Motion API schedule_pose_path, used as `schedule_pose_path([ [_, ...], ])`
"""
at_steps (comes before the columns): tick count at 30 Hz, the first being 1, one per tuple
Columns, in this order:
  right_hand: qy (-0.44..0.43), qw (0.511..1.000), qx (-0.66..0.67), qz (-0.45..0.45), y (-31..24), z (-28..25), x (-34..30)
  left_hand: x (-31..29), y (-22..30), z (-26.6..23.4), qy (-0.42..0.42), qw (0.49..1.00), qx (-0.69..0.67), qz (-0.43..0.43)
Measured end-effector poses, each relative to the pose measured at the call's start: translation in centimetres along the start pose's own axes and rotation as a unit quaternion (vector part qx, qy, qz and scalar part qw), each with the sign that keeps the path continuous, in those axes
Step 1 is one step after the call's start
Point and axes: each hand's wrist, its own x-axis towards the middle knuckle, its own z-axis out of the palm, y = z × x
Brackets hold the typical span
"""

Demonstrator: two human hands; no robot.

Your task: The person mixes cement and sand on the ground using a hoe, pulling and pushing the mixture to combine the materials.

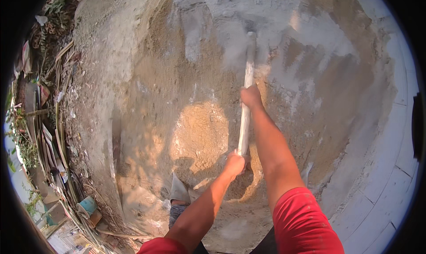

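Note:
Both my hands are closed round the pale wooden handle of a long tool that looks like a hoe [245,125]. My left hand [234,162] grips the near end of the handle. Farther up, about midway along it, is my right hand [251,96]. The handle points away from me, nearly straight ahead. Its far end meets a pile of brown sand [151,72] partly covered with grey powder [275,14]. Blur and powder hide most of the tool's head, so its exact shape does not show.
Sunlit sand [202,132] lies left of the handle, close to my shoe [179,189]. Sticks and boards [46,143] line the far left side, with a light-blue container [88,204] among them. Pale paving slabs [390,187] edge the right.

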Motion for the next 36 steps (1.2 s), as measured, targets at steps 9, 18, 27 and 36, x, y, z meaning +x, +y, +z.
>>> schedule_pose_path([
  [9,-0.069,0.948,0.259,0.173,3.7,-0.8,-35.4,-30.3,-14.5,-11.1,-0.012,0.952,0.298,-0.073],
  [18,-0.055,0.892,0.44,0.088,-2.5,-6.2,-48.6,-36.1,-11.6,-15.5,-0.054,0.934,0.353,-0.003],
  [27,0.194,0.962,0.114,-0.154,-11.1,-18.8,-5.2,0.2,11.2,7.8,-0.018,0.951,0.238,0.198],
  [36,0.045,0.993,0.061,0.093,11.0,-14.1,0.2,-1.6,-2.9,10.3,-0.112,0.992,0.061,-0.014],
])
